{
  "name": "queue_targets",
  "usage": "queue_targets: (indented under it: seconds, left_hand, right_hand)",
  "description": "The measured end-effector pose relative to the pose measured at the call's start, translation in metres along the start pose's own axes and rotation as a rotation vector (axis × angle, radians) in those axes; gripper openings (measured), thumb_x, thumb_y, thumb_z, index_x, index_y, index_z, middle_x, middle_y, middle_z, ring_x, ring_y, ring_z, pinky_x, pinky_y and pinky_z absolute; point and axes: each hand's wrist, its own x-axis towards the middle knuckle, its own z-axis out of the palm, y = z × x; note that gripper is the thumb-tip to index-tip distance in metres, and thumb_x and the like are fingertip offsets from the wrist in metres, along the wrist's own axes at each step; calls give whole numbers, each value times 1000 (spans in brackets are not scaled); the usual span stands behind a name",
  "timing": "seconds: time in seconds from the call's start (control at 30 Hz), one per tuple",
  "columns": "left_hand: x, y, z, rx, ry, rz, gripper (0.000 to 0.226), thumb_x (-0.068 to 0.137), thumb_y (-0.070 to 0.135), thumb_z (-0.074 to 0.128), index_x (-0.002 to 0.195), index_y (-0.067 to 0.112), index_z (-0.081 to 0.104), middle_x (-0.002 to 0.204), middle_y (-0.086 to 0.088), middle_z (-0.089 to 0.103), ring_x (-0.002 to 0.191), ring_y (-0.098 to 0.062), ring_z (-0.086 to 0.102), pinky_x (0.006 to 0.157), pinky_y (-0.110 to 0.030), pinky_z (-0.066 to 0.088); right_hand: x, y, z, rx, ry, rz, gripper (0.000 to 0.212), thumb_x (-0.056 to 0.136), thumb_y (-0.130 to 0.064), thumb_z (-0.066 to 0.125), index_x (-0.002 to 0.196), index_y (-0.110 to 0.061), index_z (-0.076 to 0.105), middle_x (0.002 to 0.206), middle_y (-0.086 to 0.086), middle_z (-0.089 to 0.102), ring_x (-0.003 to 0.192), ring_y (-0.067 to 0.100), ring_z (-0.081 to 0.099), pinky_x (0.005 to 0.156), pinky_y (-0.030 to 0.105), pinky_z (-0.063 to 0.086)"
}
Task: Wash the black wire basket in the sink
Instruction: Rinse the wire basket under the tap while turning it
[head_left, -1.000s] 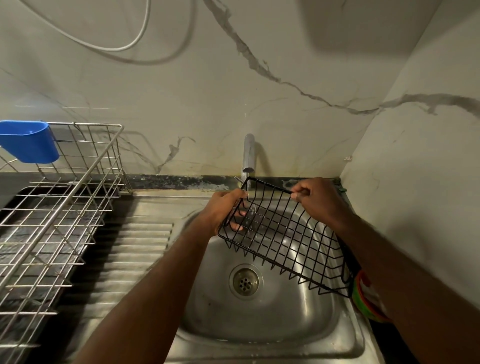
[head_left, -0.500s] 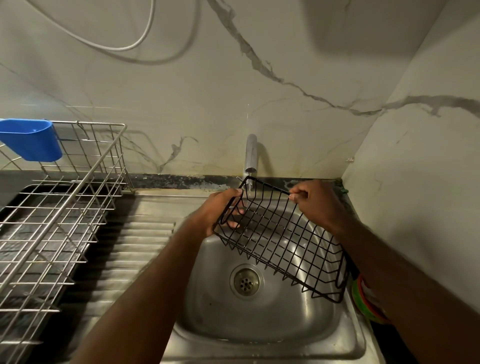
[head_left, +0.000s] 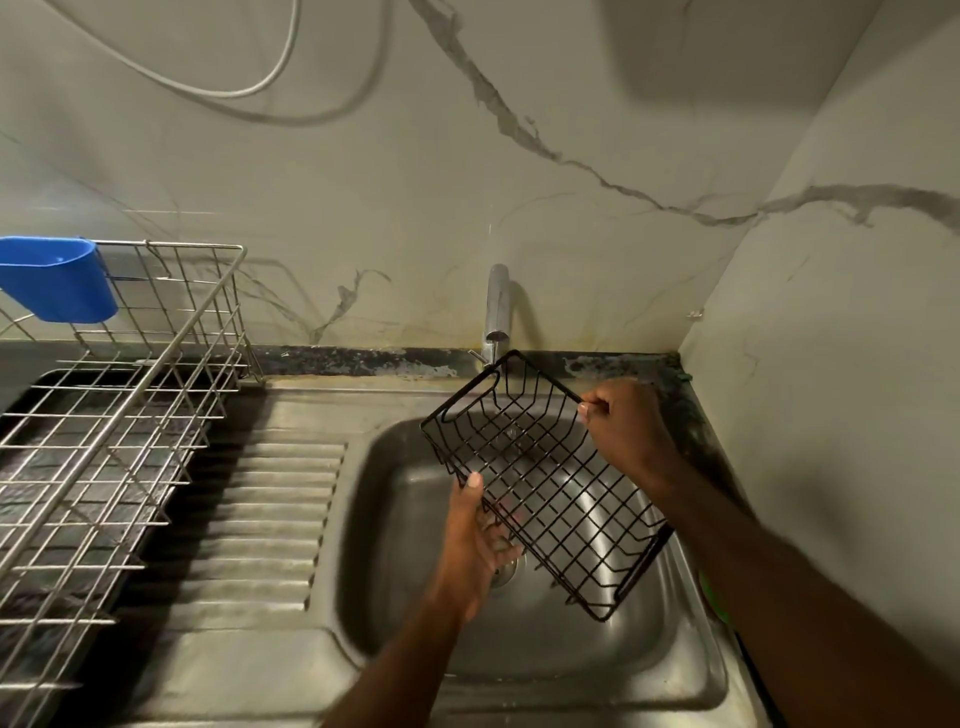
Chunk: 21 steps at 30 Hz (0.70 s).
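One black wire basket (head_left: 540, 478), an open rectangular grid with rounded corners, is held tilted above one steel sink (head_left: 519, 644), under one tap (head_left: 496, 306). The right hand (head_left: 626, 428) pinches its rim at 2 o'clock; the left hand (head_left: 475, 545) grips its 8 o'clock edge, fingers (head_left: 498, 535) curled beneath. One dish rack (head_left: 119, 415) with one blue cup (head_left: 52, 283) stands at 9 o'clock.

two bare forearms, left hand (head_left: 475, 540) and right hand (head_left: 626, 428) ungloved.

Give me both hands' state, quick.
Left hand: holds the black wire basket by its lower edge, thumb on the rim.
Right hand: pinches the basket's far rim.
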Motion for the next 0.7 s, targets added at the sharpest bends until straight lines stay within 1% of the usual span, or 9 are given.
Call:
queue_targets:
  seconds: [0.07,0.13,0.2,0.27,0.4,0.5,0.57,0.63,0.7]
  left_hand:
    - [4,-4,-1,-16,-2,24,101,61,75,72,141,19,45,131,-16,62,111,-31,69,91,-56,55]
    - [6,-3,-3,-52,18,63,95,66,61,74,143,16,41,133,-21,58,110,-38,67,88,-57,57]
    - [7,-2,-7,-70,25,72,87,72,52,72,145,18,39,132,-22,57,107,-39,67,82,-53,59]
    - [7,-3,-8,-64,31,91,85,70,53,73,140,16,43,131,-23,57,105,-39,67,78,-50,59]
    - [9,-3,-15,-46,43,104,77,74,56,67,136,15,47,131,-24,58,108,-41,67,76,-46,59]
    - [12,3,-17,-7,36,109,84,71,63,68,135,13,49,129,-21,61,108,-39,68,78,-48,59]
    - [14,5,-17,20,23,97,91,67,68,68,135,11,50,128,-20,62,107,-38,69,77,-45,59]
    - [17,8,-16,43,25,87,95,66,71,67,136,10,50,128,-21,63,106,-37,69,75,-42,59]
    - [19,11,-14,53,31,75,92,69,71,66,135,10,51,128,-21,63,106,-37,69,74,-41,59]
  right_hand:
    - [-5,3,2,18,-6,44,13,87,-17,67,75,-15,72,68,-3,67,65,9,64,67,36,59]
    - [-9,2,4,55,-6,83,10,87,-15,67,80,-12,73,73,-1,70,70,11,67,71,35,59]
    - [-12,0,6,104,-14,109,9,89,-11,66,86,-7,74,79,3,72,75,14,68,72,29,56]
    - [-13,-5,7,122,-20,114,10,90,-11,65,92,-4,74,84,6,73,77,14,67,71,23,52]
    - [-14,-7,9,143,-5,104,10,89,-9,66,92,-4,74,85,7,74,80,15,68,76,30,56]
    - [-15,-7,9,159,0,126,11,90,-11,67,96,-5,73,90,6,74,82,13,67,76,23,52]
    - [-15,-6,8,174,2,142,14,89,-12,67,101,-5,72,94,6,74,83,11,66,77,22,52]
    - [-15,-6,6,185,4,153,16,89,-11,67,102,-4,72,95,7,73,84,12,66,80,26,54]
    - [-16,-3,5,198,9,160,14,89,-11,68,100,-4,72,92,7,74,81,14,68,80,33,58]
